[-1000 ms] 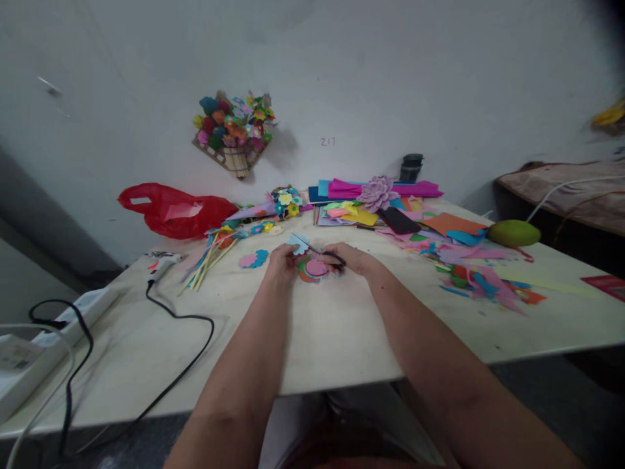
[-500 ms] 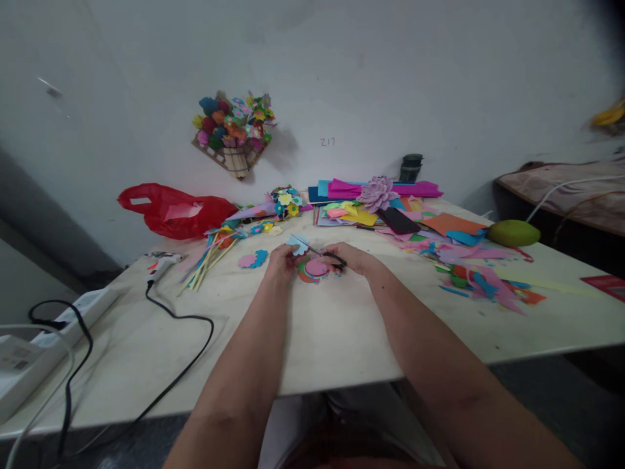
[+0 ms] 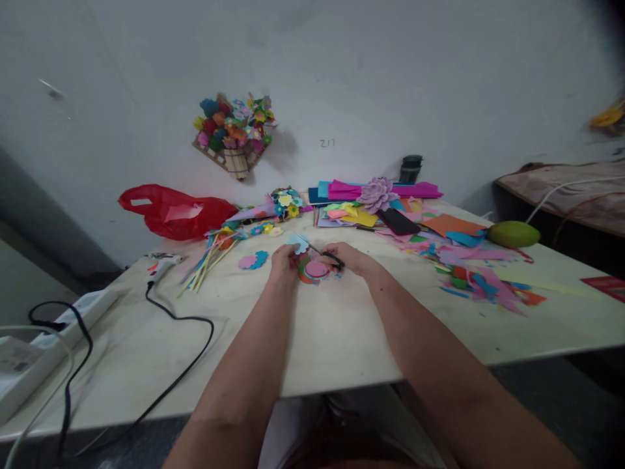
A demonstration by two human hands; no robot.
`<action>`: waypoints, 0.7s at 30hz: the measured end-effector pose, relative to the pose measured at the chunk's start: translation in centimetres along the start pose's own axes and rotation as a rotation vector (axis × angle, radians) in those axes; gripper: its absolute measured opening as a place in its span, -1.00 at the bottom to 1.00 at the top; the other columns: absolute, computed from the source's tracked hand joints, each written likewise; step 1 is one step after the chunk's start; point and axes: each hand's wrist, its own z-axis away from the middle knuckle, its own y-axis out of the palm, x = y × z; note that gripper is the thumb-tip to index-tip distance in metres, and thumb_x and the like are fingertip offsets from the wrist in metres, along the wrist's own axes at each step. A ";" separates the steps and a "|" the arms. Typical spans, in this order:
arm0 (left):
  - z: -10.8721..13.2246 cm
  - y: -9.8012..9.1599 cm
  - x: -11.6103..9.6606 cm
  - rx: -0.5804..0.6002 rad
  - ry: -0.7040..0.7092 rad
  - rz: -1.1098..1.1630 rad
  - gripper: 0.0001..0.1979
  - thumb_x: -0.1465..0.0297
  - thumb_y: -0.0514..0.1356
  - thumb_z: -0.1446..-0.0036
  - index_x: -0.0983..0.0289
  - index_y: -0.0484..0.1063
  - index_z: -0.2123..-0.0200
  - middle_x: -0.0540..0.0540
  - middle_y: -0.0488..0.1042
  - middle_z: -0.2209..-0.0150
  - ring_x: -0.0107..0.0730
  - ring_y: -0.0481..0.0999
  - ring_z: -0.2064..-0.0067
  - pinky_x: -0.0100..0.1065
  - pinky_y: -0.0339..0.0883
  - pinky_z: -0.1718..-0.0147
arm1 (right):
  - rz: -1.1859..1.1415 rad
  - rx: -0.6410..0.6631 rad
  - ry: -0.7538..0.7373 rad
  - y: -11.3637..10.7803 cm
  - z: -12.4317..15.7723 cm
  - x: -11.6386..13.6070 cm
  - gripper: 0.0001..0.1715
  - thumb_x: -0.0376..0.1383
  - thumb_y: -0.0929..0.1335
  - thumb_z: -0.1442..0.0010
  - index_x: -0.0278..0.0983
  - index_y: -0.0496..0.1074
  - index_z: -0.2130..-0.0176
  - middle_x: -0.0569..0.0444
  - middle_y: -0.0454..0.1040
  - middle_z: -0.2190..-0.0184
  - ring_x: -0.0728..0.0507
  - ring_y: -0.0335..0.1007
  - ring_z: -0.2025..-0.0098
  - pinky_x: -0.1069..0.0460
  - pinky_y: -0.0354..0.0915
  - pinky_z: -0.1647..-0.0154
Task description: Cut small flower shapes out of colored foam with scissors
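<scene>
Between its fingers my left hand (image 3: 284, 262) pinches a light blue scalloped paper piece (image 3: 297, 243). My right hand (image 3: 344, 256) is closed on the black handles of scissors (image 3: 317, 249), whose blades point left and lie against the blue piece. Below the hands, a pink round piece (image 3: 316, 268) rests on the table among orange and green cutouts and small scraps. Left of my left hand lie a pink disc (image 3: 247, 262) and a darker blue scalloped piece (image 3: 261, 260), overlapping.
On the left are a glue gun (image 3: 163, 266) with a black cable, a power strip (image 3: 83, 312) and a red bag (image 3: 185, 215). Paper sheets (image 3: 452, 225), a black phone (image 3: 398, 221), scraps (image 3: 488, 283) and a green fruit-like object (image 3: 513, 234) lie to the right.
My left hand has shifted very slightly right, and the scissors have moved slightly left against the blue piece. Both hands keep their holds.
</scene>
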 end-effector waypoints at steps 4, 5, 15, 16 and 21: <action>0.1 0.4 0.5 -0.007 0.037 0.057 -0.88 0.57 0.18 0.22 0.33 0.37 0.49 0.09 0.49 0.49 -0.36 0.52 0.44 -0.44 0.40 0.48 | -0.026 -0.037 -0.023 0.2 -0.4 -0.2 -0.72 -0.20 0.42 0.05 -0.35 0.37 0.39 0.23 0.27 0.74 0.10 0.10 0.73 0.18 0.02 0.74; 0.2 0.6 0.5 -0.013 0.039 0.070 -0.88 0.57 0.18 0.22 0.33 0.36 0.49 0.08 0.48 0.49 -0.37 0.52 0.44 -0.43 0.40 0.46 | -0.032 -0.045 -0.026 0.2 -0.4 -0.2 -0.72 -0.20 0.42 0.05 -0.35 0.37 0.38 0.23 0.28 0.73 0.10 0.10 0.73 0.18 0.02 0.74; 0.6 1.3 0.7 -0.059 0.028 0.106 -0.89 0.56 0.14 0.22 0.29 0.31 0.51 0.04 0.44 0.49 -0.40 0.50 0.43 -0.41 0.38 0.40 | -0.059 -0.111 -0.060 1.0 0.2 1.2 -0.76 -0.22 0.42 0.05 -0.35 0.35 0.46 0.22 0.28 0.73 0.10 0.12 0.71 0.18 0.04 0.72; 0.5 1.3 0.8 -0.049 0.024 0.112 -0.88 0.56 0.14 0.23 0.29 0.30 0.52 0.04 0.44 0.49 -0.40 0.50 0.43 -0.40 0.37 0.41 | -0.067 -0.111 -0.066 1.1 0.2 1.1 -0.74 -0.21 0.42 0.06 -0.36 0.36 0.45 0.23 0.27 0.73 0.10 0.12 0.70 0.18 0.04 0.72; 0.4 1.2 1.0 0.000 0.016 0.127 -0.87 0.56 0.16 0.26 0.29 0.29 0.53 0.01 0.42 0.52 -0.42 0.47 0.46 -0.40 0.37 0.42 | -0.106 -0.099 -0.071 1.1 -0.1 0.7 -0.70 -0.18 0.43 0.08 -0.35 0.34 0.47 0.24 0.26 0.73 0.09 0.13 0.70 0.17 0.08 0.70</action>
